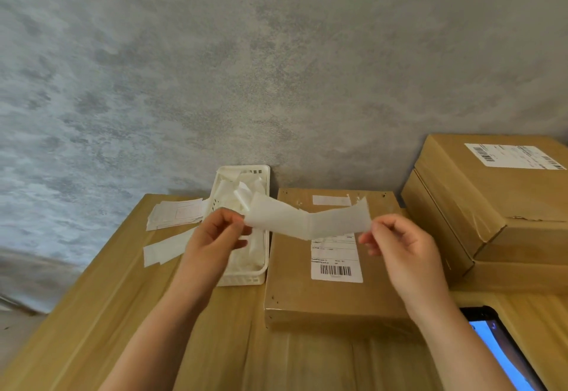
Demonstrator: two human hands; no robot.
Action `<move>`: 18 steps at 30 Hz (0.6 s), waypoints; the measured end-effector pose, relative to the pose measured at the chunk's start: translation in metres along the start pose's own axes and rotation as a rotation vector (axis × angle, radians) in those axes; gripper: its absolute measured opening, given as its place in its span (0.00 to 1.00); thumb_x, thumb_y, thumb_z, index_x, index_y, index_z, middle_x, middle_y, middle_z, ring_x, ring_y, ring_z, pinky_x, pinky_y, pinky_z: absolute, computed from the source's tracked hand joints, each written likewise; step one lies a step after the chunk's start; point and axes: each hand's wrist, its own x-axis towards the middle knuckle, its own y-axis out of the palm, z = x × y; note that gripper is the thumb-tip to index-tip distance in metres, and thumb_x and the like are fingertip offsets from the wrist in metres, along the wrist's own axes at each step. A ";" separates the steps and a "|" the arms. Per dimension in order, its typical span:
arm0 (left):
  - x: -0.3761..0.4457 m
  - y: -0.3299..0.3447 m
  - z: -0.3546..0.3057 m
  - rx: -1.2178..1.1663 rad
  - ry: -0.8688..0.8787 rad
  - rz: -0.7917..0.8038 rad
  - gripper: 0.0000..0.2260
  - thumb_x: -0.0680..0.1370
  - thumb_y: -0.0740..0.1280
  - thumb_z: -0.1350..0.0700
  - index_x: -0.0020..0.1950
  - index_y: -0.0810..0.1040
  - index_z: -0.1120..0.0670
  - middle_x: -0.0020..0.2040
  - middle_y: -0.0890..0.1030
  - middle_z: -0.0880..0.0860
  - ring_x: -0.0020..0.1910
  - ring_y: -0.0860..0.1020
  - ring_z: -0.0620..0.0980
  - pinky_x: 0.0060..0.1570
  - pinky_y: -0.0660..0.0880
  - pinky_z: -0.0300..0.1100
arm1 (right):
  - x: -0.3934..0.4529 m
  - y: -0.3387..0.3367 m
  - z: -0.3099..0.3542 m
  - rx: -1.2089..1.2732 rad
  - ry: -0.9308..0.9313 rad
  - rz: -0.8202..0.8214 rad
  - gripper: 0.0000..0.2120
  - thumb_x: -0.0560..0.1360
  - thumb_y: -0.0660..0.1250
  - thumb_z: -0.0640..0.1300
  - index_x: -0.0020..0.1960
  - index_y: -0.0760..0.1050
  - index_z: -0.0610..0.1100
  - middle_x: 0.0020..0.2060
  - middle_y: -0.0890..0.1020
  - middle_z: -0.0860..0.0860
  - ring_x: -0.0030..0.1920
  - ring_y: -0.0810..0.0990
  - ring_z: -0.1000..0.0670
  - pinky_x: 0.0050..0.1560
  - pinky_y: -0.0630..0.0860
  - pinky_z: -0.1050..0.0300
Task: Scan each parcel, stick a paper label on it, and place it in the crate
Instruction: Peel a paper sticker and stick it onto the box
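A flat brown cardboard parcel (325,295) lies on the wooden table, with a white barcode label (336,263) stuck on its top. Above it I hold a long white strip of paper (307,220) stretched between both hands. My left hand (215,237) pinches the strip's left end. My right hand (399,246) pinches its right end. The strip hangs over the far half of the parcel and covers the top of the label.
A white plastic basket (242,280) of paper scraps stands left of the parcel. Loose paper sheets (175,213) and a strip (163,250) lie further left. Two stacked cardboard boxes (491,206) stand at the right. A device with a lit blue screen (504,357) lies at the bottom right.
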 end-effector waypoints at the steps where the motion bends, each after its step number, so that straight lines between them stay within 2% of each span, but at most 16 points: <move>1: 0.006 -0.007 0.001 0.003 0.001 -0.054 0.06 0.81 0.63 0.62 0.45 0.78 0.57 0.44 0.84 0.51 0.48 0.83 0.49 0.54 0.79 0.48 | 0.003 -0.003 -0.002 0.022 0.023 -0.022 0.09 0.79 0.63 0.40 0.43 0.79 0.45 0.37 0.84 0.52 0.39 0.81 0.53 0.45 0.78 0.51; 5: 0.034 -0.032 0.003 0.071 0.018 -0.199 0.05 0.80 0.63 0.61 0.47 0.77 0.60 0.45 0.83 0.57 0.46 0.82 0.54 0.52 0.80 0.53 | 0.011 -0.009 -0.002 0.044 0.040 -0.095 0.08 0.81 0.62 0.42 0.45 0.79 0.45 0.36 0.83 0.56 0.37 0.80 0.58 0.41 0.73 0.60; 8: 0.059 -0.042 0.003 0.261 0.051 -0.241 0.04 0.78 0.63 0.59 0.45 0.76 0.56 0.45 0.82 0.58 0.46 0.81 0.59 0.51 0.78 0.57 | 0.014 -0.006 0.001 0.035 0.026 -0.078 0.07 0.80 0.63 0.42 0.45 0.78 0.44 0.36 0.82 0.55 0.37 0.80 0.59 0.40 0.73 0.61; 10: 0.074 -0.043 0.006 0.438 0.050 -0.225 0.04 0.78 0.63 0.57 0.45 0.76 0.56 0.40 0.80 0.55 0.40 0.78 0.58 0.41 0.76 0.53 | 0.014 -0.001 0.002 0.026 0.015 -0.052 0.07 0.80 0.63 0.42 0.45 0.78 0.45 0.36 0.82 0.56 0.39 0.81 0.59 0.40 0.74 0.61; 11: 0.079 -0.043 0.008 0.514 0.044 -0.209 0.05 0.79 0.63 0.56 0.45 0.75 0.56 0.37 0.79 0.53 0.36 0.75 0.55 0.36 0.73 0.48 | 0.013 0.001 0.003 0.023 0.010 -0.040 0.07 0.80 0.63 0.42 0.44 0.78 0.45 0.37 0.82 0.56 0.39 0.81 0.58 0.39 0.74 0.62; 13: 0.087 -0.041 0.014 0.692 0.026 -0.200 0.07 0.79 0.63 0.53 0.44 0.75 0.55 0.35 0.77 0.50 0.32 0.73 0.49 0.31 0.66 0.41 | 0.013 0.005 0.002 0.014 0.002 -0.019 0.08 0.81 0.63 0.42 0.45 0.77 0.46 0.38 0.83 0.58 0.40 0.81 0.58 0.37 0.75 0.64; 15: 0.093 -0.042 0.022 0.853 0.050 -0.224 0.09 0.79 0.65 0.49 0.44 0.76 0.53 0.39 0.79 0.48 0.35 0.75 0.47 0.31 0.65 0.39 | 0.013 0.008 0.000 0.004 -0.002 0.002 0.08 0.81 0.62 0.42 0.45 0.78 0.47 0.39 0.83 0.59 0.40 0.81 0.58 0.35 0.77 0.64; 18: 0.100 -0.046 0.034 0.957 0.096 -0.261 0.09 0.77 0.68 0.45 0.46 0.77 0.51 0.46 0.78 0.46 0.45 0.77 0.49 0.40 0.68 0.42 | 0.013 0.010 -0.002 -0.002 -0.001 0.018 0.08 0.81 0.62 0.41 0.45 0.78 0.46 0.38 0.83 0.59 0.41 0.81 0.59 0.36 0.77 0.69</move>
